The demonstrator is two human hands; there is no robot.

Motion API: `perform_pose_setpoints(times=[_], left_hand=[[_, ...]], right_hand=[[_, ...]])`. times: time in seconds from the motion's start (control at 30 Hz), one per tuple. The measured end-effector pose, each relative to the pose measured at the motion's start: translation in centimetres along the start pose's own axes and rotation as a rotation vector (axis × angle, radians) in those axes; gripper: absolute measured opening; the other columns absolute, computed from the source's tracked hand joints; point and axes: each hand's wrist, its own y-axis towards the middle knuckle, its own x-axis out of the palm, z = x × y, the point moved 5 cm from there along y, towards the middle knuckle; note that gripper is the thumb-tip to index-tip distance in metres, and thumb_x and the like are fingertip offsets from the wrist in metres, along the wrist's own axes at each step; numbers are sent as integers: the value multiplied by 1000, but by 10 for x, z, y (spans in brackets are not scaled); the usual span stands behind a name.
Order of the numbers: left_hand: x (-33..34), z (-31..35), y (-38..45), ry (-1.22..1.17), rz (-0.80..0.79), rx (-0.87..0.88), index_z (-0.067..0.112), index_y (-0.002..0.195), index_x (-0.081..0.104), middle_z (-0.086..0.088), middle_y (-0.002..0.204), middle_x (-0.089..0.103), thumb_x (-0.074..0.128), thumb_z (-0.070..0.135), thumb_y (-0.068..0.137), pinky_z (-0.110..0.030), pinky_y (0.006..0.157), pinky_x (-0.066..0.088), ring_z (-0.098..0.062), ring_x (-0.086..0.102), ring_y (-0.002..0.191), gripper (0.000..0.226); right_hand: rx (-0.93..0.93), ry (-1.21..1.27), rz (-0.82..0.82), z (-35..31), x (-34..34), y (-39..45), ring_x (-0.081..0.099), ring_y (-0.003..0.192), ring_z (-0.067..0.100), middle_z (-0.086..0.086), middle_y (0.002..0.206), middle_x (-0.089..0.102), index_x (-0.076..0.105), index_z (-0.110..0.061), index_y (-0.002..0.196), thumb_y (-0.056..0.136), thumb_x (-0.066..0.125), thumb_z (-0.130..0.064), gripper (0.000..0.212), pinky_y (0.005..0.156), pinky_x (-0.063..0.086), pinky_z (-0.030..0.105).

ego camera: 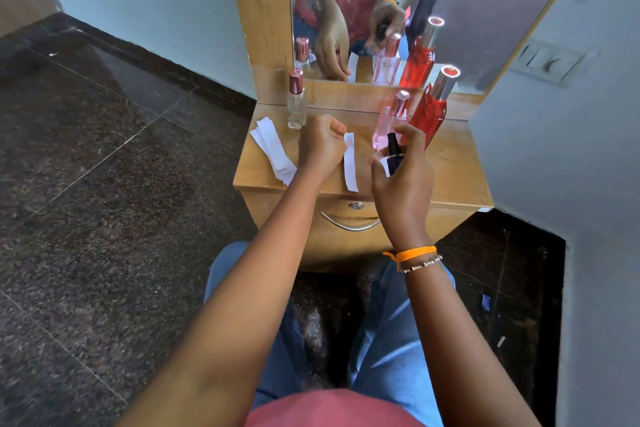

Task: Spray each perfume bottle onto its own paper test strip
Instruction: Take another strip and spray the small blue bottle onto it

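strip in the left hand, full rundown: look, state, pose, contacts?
The paper strip is a plain white, narrow rectangle, seemingly thin paper, unmarked as far as visible. It hangs roughly vertical above the wooden dresser top, pinched at its upper end by the left hand; its lower end appears free. The right hand holds a dark bottle beside it, apart.

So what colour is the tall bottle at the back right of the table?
Bright red, with a silver cap; the head view shows it clearly.

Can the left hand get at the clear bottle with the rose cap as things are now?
Probably yes for the path: the clear bottle stands just beyond the left hand, with nothing between. But the hand is pinching a paper strip, so it would likely have to drop that first.
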Motion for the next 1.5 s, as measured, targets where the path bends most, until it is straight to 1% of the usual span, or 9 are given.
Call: perform_pose_setpoints(times=[0.2, 0.37, 0.53, 0.8, 0.97, 1.03, 1.17, 1.33, 1.5], left_hand=[[6, 3, -3, 190, 61, 84, 8, 94, 66, -11, 104, 65, 63, 4, 80, -31, 78, 50, -26, 61, 96, 15], [-6, 18, -20, 98, 106, 182, 9, 91, 69, -6, 99, 67, 57, 7, 86, -21, 72, 42, -14, 59, 88, 13], [-10, 12, -47, -180, -269, 55, 22, 85, 71, 6, 84, 70, 69, 22, 82, -24, 83, 51, -9, 65, 85, 4], [-22, 8, -54, -287, -284, -7, 14, 86, 71, -5, 77, 68, 68, 10, 82, -22, 75, 57, -13, 64, 71, 6], [-28, 7, -55, -551, -140, -109, 2, 81, 65, -11, 73, 67, 61, 16, 89, -20, 59, 55, -11, 69, 63, 16], [-29, 8, -55, -623, -92, -128, 5, 80, 65, -10, 72, 68, 61, 22, 90, -19, 55, 54, -9, 70, 62, 20], [-27, 11, -57, -611, -57, -83, 9, 74, 67, 0, 66, 70, 62, 24, 89, -20, 55, 55, -8, 67, 59, 21], [-16, 10, -63, -483, -76, -63, 19, 66, 66, 7, 60, 61, 63, 28, 88, -12, 59, 47, 2, 53, 51, 24], [-18, 6, -61, -409, -159, -119, 17, 70, 67, 11, 53, 54, 66, 32, 85, -17, 69, 44, 4, 54, 55, 21]], right_hand=[[5, 48, -29, -3, -3, -1, 60, 71, 22, -14, 74, 49, 48, -12, 119, 84, 63, -8, 38, 66, 50, 40], [1, 105, -25, -1, -1, -3, 54, 63, 2, -20, 70, 49, 48, -13, 119, 84, 65, -10, 38, 58, 42, 15], [-32, 193, -47, -3, -2, -4, 57, 72, -11, -23, 78, 54, 47, -16, 122, 82, 71, -17, 47, 59, 42, 6], [-67, 249, -178, -7, 4, -9, 64, 82, 10, 3, 100, 66, 42, -20, 126, 75, 78, -15, 63, 70, 44, 6], [-74, 276, -147, -11, 0, -16, 60, 85, 11, 12, 104, 62, 39, -13, 127, 81, 75, -22, 59, 67, 38, 0], [-85, 289, -165, -14, 1, -21, 61, 89, 18, 11, 108, 59, 38, -13, 128, 85, 71, -23, 56, 72, 43, 7], [-75, 292, -231, -21, 6, -26, 63, 75, 23, -4, 92, 54, 35, -15, 128, 88, 66, -19, 51, 62, 56, 46], [-103, 323, -195, -18, 9, -24, 57, 78, -9, -15, 94, 53, 39, -12, 131, 90, 61, -9, 47, 66, 45, 7], [-101, 293, -209, -18, 8, -25, 54, 76, -7, -24, 85, 53, 52, -12, 120, 89, 61, -8, 32, 66, 46, 17]])
